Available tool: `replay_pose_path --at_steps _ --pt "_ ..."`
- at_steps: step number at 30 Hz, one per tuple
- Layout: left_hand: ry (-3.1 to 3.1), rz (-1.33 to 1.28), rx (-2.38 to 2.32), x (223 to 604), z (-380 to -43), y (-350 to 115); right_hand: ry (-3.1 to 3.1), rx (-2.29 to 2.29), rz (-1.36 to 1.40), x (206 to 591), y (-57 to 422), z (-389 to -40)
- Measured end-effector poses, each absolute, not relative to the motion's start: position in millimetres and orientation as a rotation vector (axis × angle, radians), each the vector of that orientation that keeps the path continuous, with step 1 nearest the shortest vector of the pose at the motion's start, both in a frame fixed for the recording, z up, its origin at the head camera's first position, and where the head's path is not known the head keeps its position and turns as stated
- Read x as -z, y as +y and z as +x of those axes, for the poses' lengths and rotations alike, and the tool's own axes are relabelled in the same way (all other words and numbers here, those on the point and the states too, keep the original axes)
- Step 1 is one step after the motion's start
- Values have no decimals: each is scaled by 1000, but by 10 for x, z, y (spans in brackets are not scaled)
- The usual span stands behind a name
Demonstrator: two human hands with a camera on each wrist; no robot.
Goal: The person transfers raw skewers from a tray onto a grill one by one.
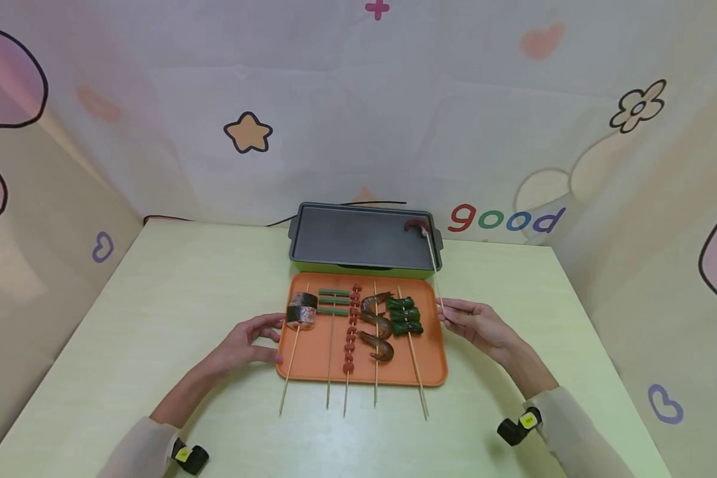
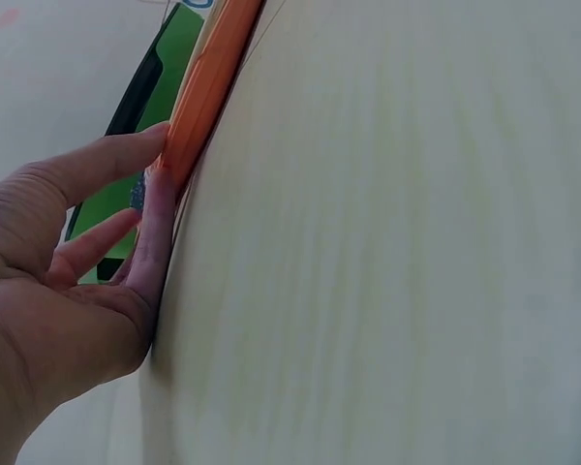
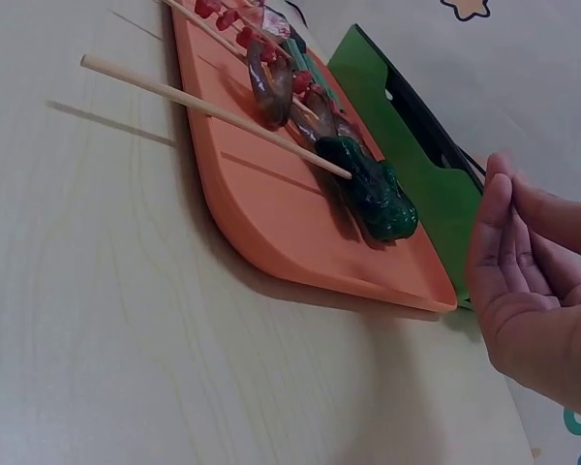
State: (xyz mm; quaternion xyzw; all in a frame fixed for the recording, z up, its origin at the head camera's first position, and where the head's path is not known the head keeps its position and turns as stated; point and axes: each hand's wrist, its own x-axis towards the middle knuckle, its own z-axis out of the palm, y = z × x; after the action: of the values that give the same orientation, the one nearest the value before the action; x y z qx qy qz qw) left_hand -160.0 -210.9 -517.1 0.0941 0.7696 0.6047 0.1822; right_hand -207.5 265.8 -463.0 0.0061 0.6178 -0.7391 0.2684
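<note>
In the head view, my right hand (image 1: pixel 478 326) pinches the lower end of a skewer (image 1: pixel 434 265) beside the tray's right edge. Its dark red, curved food piece (image 1: pixel 416 226) is over the griddle's (image 1: pixel 364 236) right end. The right wrist view shows my thumb and fingertips together, but not that skewer. My left hand (image 1: pixel 247 345) rests its thumb and fingertips against the left edge of the orange tray (image 1: pixel 311 362). On the tray lie skewers of sushi-like rolls (image 1: pixel 301 311), green sticks (image 1: pixel 333 302), small red pieces (image 1: pixel 350 338), shrimp (image 1: pixel 376 328) and dark green bundles (image 1: pixel 405 315).
The griddle, with its green base (image 1: pixel 364 270), stands directly behind the tray, near the curtain (image 1: pixel 358 133). A black cord (image 1: pixel 281 221) runs along the table's back edge. Skewer ends stick out past the tray's front over the table (image 1: pixel 215 411).
</note>
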Motion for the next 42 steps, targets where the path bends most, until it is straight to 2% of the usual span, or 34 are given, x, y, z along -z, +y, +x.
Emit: replay_pose_path --at_steps 42 --pt "2144 256 -1747 5173 -1593 -2097 1637 2057 102 4633 2681 -2009"
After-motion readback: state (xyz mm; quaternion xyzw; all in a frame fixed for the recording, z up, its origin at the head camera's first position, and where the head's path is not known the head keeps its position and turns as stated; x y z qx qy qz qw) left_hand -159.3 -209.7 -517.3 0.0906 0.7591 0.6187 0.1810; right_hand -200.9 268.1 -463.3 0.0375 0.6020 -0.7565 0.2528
